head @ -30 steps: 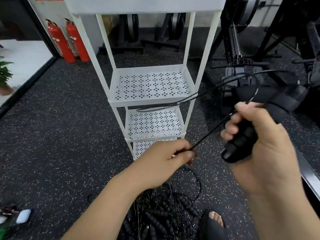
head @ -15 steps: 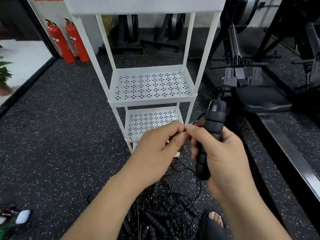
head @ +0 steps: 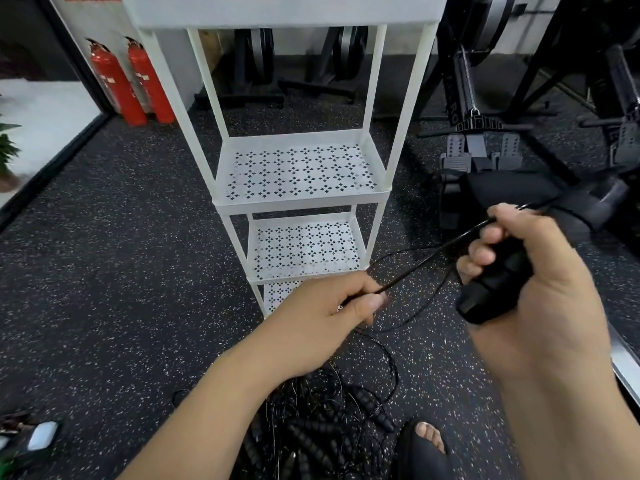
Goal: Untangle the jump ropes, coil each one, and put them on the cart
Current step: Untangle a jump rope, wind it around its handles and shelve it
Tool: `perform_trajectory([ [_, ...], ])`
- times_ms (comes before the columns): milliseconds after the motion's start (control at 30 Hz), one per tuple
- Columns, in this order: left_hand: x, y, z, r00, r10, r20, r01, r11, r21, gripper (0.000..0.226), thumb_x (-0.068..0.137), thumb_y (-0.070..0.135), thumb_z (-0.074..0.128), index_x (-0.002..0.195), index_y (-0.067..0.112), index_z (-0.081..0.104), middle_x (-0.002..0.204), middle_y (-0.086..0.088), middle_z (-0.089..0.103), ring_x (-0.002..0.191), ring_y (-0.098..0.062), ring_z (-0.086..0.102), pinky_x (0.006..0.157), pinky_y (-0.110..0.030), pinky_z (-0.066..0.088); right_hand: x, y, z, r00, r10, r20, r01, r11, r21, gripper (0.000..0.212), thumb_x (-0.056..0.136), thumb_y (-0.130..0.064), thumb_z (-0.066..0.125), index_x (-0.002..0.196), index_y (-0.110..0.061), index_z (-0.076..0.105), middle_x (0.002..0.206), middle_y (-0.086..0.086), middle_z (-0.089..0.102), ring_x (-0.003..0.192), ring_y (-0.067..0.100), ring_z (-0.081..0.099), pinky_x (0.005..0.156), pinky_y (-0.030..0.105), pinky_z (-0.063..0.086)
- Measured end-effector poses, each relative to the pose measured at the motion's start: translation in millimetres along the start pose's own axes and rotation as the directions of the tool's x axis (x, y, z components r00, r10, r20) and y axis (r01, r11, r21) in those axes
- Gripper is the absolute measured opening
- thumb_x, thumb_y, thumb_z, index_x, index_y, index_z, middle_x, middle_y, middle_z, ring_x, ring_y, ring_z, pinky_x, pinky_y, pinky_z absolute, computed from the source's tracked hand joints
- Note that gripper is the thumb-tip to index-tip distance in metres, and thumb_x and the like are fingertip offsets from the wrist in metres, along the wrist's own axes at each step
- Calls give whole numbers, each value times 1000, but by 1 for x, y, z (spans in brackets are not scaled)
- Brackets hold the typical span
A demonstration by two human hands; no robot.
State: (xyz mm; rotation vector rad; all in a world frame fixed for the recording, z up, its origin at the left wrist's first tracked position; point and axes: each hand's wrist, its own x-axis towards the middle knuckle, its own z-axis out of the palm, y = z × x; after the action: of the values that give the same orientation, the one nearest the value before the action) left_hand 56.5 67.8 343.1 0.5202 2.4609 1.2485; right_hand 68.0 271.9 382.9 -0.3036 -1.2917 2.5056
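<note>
My right hand (head: 530,271) grips the black ribbed handle (head: 491,289) of a jump rope, with a loop of its thin black cord (head: 440,251) caught under the fingers. That cord runs taut down to my left hand (head: 329,306), which pinches it between thumb and fingers. A slack loop of the same cord hangs between the two hands. On the floor below lies a tangled pile of jump ropes (head: 322,431) with several black handles. The white tiered cart (head: 301,199) stands just beyond my hands, and its perforated shelves hold nothing.
My sandalled foot (head: 426,445) stands beside the pile. A rowing machine (head: 485,150) and dark gym frames fill the right side. Two red fire extinguishers (head: 131,81) stand at the back left. A small white object (head: 41,434) lies at the lower left.
My hands, which met in front of the cart half a second ago, have drawn apart. The right hand moved right and up with the handle, pulling the cord taut through my left fingers.
</note>
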Motion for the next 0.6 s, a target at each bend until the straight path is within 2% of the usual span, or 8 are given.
perform_trajectory([
  [100,1,2,1,999,16,-36,-17,1000,-14,25,111,41,53,89,46,65,84,27,70,57,14,52,56,-8,36,-1,1,1,999,32,17,-32,999,-7,13,97,-16,69,105,-13,59,76,-2,56,60,9,46,55,21,38],
  [200,2,0,1,991,71,-117,-74,997,-17,24,110,40,53,92,48,66,88,21,71,68,9,56,60,-10,34,-6,10,7,990,131,54,-127,989,-77,26,93,-18,76,113,-11,61,74,1,57,56,11,44,50,21,39],
  [300,2,0,2,970,139,-199,-151,987,-47,21,109,35,56,92,41,66,84,17,69,79,-2,61,71,-24,42,-16,24,14,970,225,96,-198,952,-232,23,85,-17,82,101,-10,68,73,6,62,55,15,47,48,23,42],
  [400,1,0,-1,951,173,-255,-196,978,-67,24,109,30,57,90,42,65,81,15,67,79,-8,60,72,-31,47,-23,35,19,972,210,106,-162,926,-340,11,86,-11,82,85,-15,73,69,8,61,53,16,48,47,24,41],
  [500,-1,-2,-3,954,166,-252,-190,979,-76,25,110,29,55,94,45,67,81,14,66,78,-10,59,74,-37,50,-26,37,24,978,174,113,-119,917,-381,16,88,-9,81,77,-20,77,66,9,61,54,16,49,48,26,42],
  [567,-1,-2,-1,965,144,-220,-167,982,-90,21,111,33,55,96,39,68,85,11,70,77,-16,60,74,-43,51,-27,37,26,980,161,115,-108,921,-374,23,89,-7,79,73,-24,77,66,10,63,55,17,52,49,28,42],
  [600,-1,-1,0,973,124,-194,-146,984,-106,20,111,34,55,95,37,67,88,12,72,77,-13,61,73,-42,52,-28,36,27,980,162,112,-112,927,-359,28,90,-6,78,71,-26,77,66,10,64,55,18,54,50,28,43],
])
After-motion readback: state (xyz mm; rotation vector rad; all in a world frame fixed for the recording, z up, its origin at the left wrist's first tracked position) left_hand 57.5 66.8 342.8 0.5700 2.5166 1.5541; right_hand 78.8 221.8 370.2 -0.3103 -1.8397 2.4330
